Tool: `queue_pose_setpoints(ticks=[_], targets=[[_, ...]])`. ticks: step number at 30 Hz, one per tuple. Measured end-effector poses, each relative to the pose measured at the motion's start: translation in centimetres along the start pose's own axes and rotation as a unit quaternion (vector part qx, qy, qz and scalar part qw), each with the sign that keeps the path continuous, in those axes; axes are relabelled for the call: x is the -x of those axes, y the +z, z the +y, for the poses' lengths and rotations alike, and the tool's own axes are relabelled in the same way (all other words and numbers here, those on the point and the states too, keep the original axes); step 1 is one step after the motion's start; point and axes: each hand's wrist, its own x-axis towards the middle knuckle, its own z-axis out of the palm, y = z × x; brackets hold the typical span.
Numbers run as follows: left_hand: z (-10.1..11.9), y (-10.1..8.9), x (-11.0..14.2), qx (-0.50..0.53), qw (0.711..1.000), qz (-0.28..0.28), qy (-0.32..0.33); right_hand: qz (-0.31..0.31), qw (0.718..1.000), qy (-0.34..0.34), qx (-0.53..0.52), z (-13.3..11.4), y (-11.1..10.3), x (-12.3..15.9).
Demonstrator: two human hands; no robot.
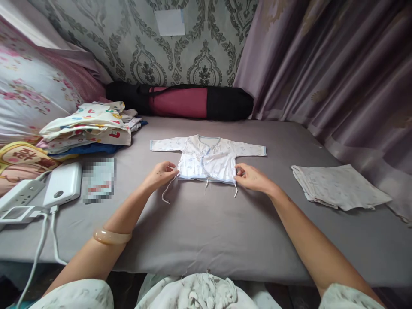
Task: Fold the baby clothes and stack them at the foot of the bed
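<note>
A small white baby shirt (207, 161) with blue edging lies spread on the grey sheet, its sleeves stretched out to both sides. Thin tie strings hang from its lower hem toward me. My left hand (163, 174) pinches the shirt's lower left corner, fingers closed on the cloth. At the opposite lower corner, my right hand (249, 176) grips the hem between thumb and fingers. A bangle circles my left forearm.
Folded pale cloth (341, 185) lies to the right. On the left are stacked clothes (90, 124), a white power bank (63, 182), a power strip (22, 195) with cables and a blurred packet (99, 180). A black and red long bag (180, 101) rests along the wall.
</note>
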Motion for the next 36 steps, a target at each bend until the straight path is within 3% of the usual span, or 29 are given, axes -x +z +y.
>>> queue_pose_setpoints(ticks=[3, 5, 14, 19, 23, 27, 31, 36], targets=[[0.2, 0.6, 0.2, 0.085, 0.995, -0.038, -0.045, -0.019, 0.998, -0.007, 0.063, -0.3, 1.4, 2.1], [0.4, 1.0, 0.3, 0.08, 0.996, -0.036, -0.022, -0.007, 0.995, -0.002, 0.102, -1.0, 2.1, 2.8], [0.9, 2.4, 0.9, -0.025, 0.999, 0.037, 0.025, 0.065, 0.975, 0.068, 0.2, -3.8, 3.6, 3.2], [0.9, 3.2, 1.0, -0.131, 0.987, 0.065, 0.06, 0.045, 0.963, 0.068, 0.259, -4.2, 4.0, 3.2], [0.7, 2.2, 1.4, -0.259, 0.959, 0.043, 0.111, 0.016, 0.956, 0.062, 0.287, -3.7, 3.4, 3.3], [1.2, 1.1, 1.8, -0.334, 0.937, 0.008, 0.106, 0.008, 0.955, 0.052, 0.291, -3.3, 2.9, 3.4], [1.4, 0.7, 1.8, -0.363, 0.924, -0.019, 0.119, -0.005, 0.955, 0.038, 0.295, -2.8, 2.7, 3.5], [0.3, -0.7, 1.7, -0.337, 0.924, -0.057, 0.173, -0.052, 0.954, -0.017, 0.295, -1.4, 1.4, 4.4]])
